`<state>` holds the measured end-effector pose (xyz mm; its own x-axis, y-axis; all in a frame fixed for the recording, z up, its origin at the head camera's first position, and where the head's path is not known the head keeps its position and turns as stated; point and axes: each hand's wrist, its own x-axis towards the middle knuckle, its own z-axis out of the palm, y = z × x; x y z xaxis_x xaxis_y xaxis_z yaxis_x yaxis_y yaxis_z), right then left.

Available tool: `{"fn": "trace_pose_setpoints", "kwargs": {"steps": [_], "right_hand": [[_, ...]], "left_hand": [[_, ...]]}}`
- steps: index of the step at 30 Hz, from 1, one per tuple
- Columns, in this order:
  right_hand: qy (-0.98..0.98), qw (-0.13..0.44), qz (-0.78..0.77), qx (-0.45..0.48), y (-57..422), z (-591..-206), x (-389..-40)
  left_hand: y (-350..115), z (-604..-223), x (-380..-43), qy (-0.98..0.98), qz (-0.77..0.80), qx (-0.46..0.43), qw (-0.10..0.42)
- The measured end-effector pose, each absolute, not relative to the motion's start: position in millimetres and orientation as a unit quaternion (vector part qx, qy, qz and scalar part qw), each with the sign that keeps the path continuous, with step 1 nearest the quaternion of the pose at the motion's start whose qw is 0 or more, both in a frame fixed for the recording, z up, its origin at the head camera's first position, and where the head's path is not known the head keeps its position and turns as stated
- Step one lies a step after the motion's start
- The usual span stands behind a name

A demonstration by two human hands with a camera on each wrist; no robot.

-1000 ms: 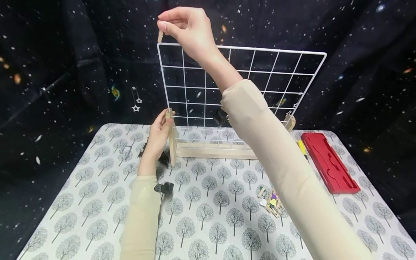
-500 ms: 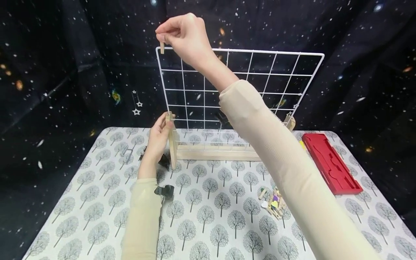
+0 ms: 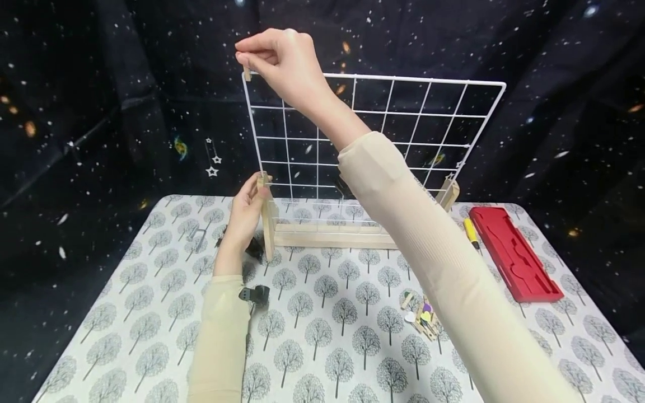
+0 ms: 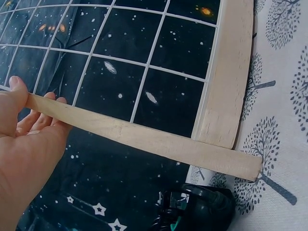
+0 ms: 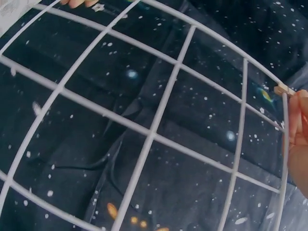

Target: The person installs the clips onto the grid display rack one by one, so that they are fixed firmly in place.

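At the upper left corner of the white wire grid (image 3: 430,81), my right hand (image 3: 289,64) pinches a small wooden clothespin (image 3: 247,74) between thumb and fingers. In the right wrist view the same clothespin (image 5: 284,90) sits across the corner wire, and the fingertips cover its other end. My left hand (image 3: 245,210) grips the top of the stand's left wooden upright (image 3: 267,224). The left wrist view shows the thumb on one side of this upright (image 4: 144,137) and fingers on the other. The grid stands in the wooden stand, leaning back.
Several clothespins with coloured hearts (image 3: 428,319) lie piled at right, partly behind the right sleeve. Beyond them are a yellow-handled tool (image 3: 471,232) and a red tray (image 3: 514,254) with shaped hollows. A black object (image 3: 254,249) lies beside the left upright.
My right hand has come down and slightly left, bringing the clothespin from above the grid's top wire onto the corner. The left hand keeps its hold on the upright.
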<state>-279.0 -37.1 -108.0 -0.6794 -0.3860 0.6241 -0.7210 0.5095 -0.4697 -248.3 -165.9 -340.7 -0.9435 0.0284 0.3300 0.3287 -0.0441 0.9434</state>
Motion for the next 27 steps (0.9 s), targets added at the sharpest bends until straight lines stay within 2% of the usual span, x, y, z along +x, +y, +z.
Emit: {"fn": "trace_pose_setpoints", "kwargs": {"steps": [4, 8, 14, 18, 27], "right_hand": [[-0.817, 0.292, 0.329, 0.373, -28, -116, -278], [-0.776, 0.349, 0.361, 0.382, -13, -129, -273], [-0.727, 0.377, 0.397, 0.415, 29, -183, -254], [-0.743, 0.340, 0.383, 0.430, 69, -240, -244], [-0.860, 0.154, 0.306, 0.377, 164, -353, -204]], "left_hand": [[-163, -339, -249, -0.683, -0.711, -0.130, 0.106], [-161, -339, -249, -0.685, -0.711, -0.121, 0.102], [-161, -342, -253, -0.685, -0.710, -0.128, 0.108], [-162, -351, -261, -0.688, -0.707, -0.122, 0.110], [-163, -354, -262, -0.683, -0.712, -0.117, 0.115]]}}
